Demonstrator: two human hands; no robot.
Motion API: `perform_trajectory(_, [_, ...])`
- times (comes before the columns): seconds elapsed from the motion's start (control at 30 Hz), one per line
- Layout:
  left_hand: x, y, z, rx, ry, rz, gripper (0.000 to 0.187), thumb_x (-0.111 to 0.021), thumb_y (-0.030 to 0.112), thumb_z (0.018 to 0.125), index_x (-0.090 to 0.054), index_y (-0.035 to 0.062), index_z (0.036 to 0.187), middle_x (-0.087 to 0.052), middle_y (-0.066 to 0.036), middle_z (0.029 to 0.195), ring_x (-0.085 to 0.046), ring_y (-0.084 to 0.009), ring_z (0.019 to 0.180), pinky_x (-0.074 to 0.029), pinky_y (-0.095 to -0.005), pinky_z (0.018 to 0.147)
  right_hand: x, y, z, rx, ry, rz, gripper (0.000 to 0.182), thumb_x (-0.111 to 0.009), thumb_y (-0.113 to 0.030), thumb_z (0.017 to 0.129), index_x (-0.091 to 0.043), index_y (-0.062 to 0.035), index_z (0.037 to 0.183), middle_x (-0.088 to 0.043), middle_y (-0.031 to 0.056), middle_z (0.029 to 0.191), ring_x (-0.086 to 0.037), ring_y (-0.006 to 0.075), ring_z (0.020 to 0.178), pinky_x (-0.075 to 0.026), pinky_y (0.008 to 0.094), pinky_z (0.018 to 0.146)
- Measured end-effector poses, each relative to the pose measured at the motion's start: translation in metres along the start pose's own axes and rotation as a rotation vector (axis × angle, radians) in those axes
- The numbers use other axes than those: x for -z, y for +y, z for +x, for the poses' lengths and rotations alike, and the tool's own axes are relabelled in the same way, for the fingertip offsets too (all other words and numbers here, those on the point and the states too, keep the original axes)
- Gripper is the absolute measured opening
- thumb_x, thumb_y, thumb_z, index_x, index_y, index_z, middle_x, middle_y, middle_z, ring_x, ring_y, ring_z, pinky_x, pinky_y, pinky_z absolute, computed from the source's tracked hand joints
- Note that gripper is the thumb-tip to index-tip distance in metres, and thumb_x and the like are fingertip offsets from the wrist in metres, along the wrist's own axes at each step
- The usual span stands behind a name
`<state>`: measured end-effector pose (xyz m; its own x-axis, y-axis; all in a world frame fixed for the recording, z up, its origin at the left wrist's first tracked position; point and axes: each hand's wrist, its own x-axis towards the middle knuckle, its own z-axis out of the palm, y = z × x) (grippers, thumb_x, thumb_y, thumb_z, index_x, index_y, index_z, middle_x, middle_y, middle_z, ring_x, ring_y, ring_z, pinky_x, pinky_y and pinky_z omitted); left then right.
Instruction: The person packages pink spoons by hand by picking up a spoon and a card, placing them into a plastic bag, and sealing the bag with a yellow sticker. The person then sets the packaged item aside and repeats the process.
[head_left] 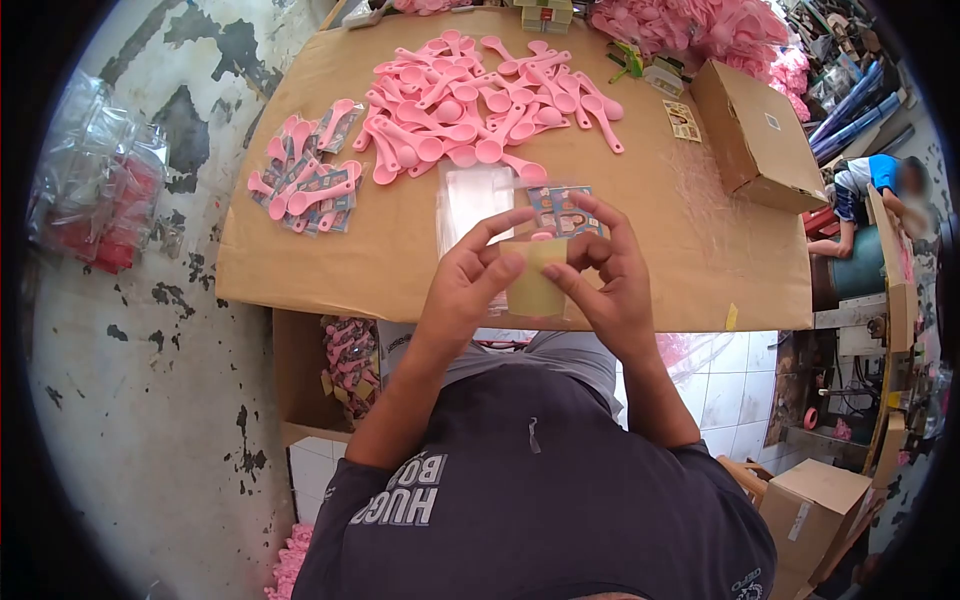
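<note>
Between both hands, close to the table's front edge, a yellowish card (536, 290) is held upright. My left hand (478, 265) pinches its left upper corner with thumb and fingers. At its right upper corner, my right hand (603, 275) grips it the same way. A bit of pink shows just above the card; what it belongs to is mostly hidden. Behind the hands lie a stack of clear plastic bags (474, 205) and blue printed cards (566, 205). A large pile of pink spoons (460, 100) sits farther back on the brown table (330, 265).
Packed pink spoons (310, 185) lie at the table's left. A cardboard box (755, 135) stands at the right, near a printed card (681, 120). Pink items in bags (700, 35) are heaped at the back right. Another person (868, 185) is at the far right.
</note>
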<state>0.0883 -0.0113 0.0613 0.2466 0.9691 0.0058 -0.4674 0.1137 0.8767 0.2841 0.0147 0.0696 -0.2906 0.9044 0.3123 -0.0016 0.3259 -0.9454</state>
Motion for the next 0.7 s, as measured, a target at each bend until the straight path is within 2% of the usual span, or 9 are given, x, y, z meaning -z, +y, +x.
perform_trajectory(0.03, [-0.008,0.001,-0.001,-0.021,0.065,0.001,0.048,-0.063,0.016,0.103,-0.048,-0.0020,0.144,-0.069,-0.016,0.128,-0.067,-0.0159,0.112,-0.058,-0.0309,0.091,-0.005,0.000,-0.002,-0.047,0.009,0.053,0.063,-0.075,-0.004,0.092,-0.043,-0.0021,0.146,-0.069,0.0046,0.086,-0.067,0.0102,0.082,-0.051,0.0241,0.076])
perform_trajectory(0.3, [-0.006,-0.013,-0.004,0.003,0.193,0.101,0.043,-0.064,0.011,0.102,-0.051,-0.0028,0.141,-0.075,-0.016,0.110,-0.072,-0.0138,0.097,-0.059,-0.0277,0.083,-0.014,0.013,-0.016,-0.183,0.063,0.097,0.062,-0.076,-0.005,0.092,-0.043,-0.0027,0.145,-0.070,0.0058,0.087,-0.068,0.0109,0.078,-0.053,0.0246,0.072])
perform_trajectory(0.37, [-0.013,-0.008,-0.005,-0.014,0.215,0.091,0.044,-0.065,0.011,0.102,-0.051,-0.0019,0.141,-0.075,-0.016,0.108,-0.072,-0.0131,0.095,-0.059,-0.0265,0.081,-0.015,0.016,-0.010,0.145,0.209,-0.253,0.053,-0.076,-0.005,0.091,-0.052,-0.0031,0.138,-0.070,0.0101,0.099,-0.068,0.0157,0.083,-0.054,0.0271,0.070])
perform_trajectory(0.4, [-0.018,-0.004,-0.006,-0.047,0.238,0.157,0.046,-0.065,0.010,0.102,-0.050,-0.0007,0.143,-0.075,-0.015,0.107,-0.072,-0.0125,0.093,-0.059,-0.0260,0.079,-0.013,0.015,-0.005,0.145,0.208,-0.254,0.053,-0.076,-0.005,0.091,-0.052,-0.0031,0.138,-0.070,0.0101,0.099,-0.068,0.0157,0.083,-0.054,0.0271,0.070])
perform_trajectory(0.47, [-0.020,-0.007,-0.006,-0.083,0.261,0.225,0.047,-0.065,0.010,0.102,-0.048,0.0006,0.145,-0.076,-0.015,0.106,-0.071,-0.0119,0.091,-0.059,-0.0255,0.077,-0.008,0.008,0.005,0.441,0.225,-0.536,0.040,-0.077,-0.003,0.086,-0.064,-0.0040,0.125,-0.067,0.0123,0.111,-0.066,0.0228,0.092,-0.054,0.0316,0.072])
perform_trajectory(0.53, [-0.020,-0.017,-0.005,-0.242,0.263,0.322,0.051,-0.064,0.014,0.102,-0.046,0.0068,0.150,-0.077,-0.012,0.099,-0.071,-0.0091,0.076,-0.053,-0.0235,0.052,-0.008,0.005,0.015,0.504,0.221,-0.617,0.037,-0.078,-0.002,0.083,-0.068,-0.0042,0.119,-0.067,0.0118,0.114,-0.064,0.0256,0.096,-0.054,0.0342,0.075])
perform_trajectory(0.63, [-0.026,-0.016,-0.009,-0.217,0.277,0.405,0.056,-0.065,0.012,0.101,-0.045,0.0106,0.153,-0.073,-0.005,0.078,-0.062,-0.0054,0.061,-0.047,-0.0237,0.049,-0.012,0.004,0.024,0.573,0.220,-0.730,0.033,-0.079,-0.001,0.079,-0.072,-0.0046,0.111,-0.066,0.0103,0.118,-0.062,0.0293,0.101,-0.053,0.0385,0.082])
perform_trajectory(0.67, [-0.025,-0.016,-0.011,-0.220,0.278,0.405,0.056,-0.065,0.012,0.101,-0.045,0.0106,0.153,-0.073,-0.005,0.078,-0.062,-0.0054,0.061,-0.047,-0.0237,0.049,-0.014,0.004,0.026,0.579,0.223,-0.755,0.033,-0.079,-0.001,0.077,-0.073,-0.0049,0.109,-0.067,0.0093,0.119,-0.062,0.0301,0.102,-0.053,0.0404,0.085])
perform_trajectory(0.7, [-0.024,-0.015,-0.012,-0.182,0.267,0.490,0.057,-0.066,0.011,0.099,-0.046,0.0119,0.153,-0.064,-0.002,0.069,-0.055,-0.0048,0.055,-0.044,-0.0243,0.049,-0.014,0.004,0.027,0.584,0.221,-0.752,0.033,-0.079,-0.001,0.077,-0.073,-0.0049,0.109,-0.067,0.0093,0.119,-0.062,0.0301,0.102,-0.053,0.0404,0.085])
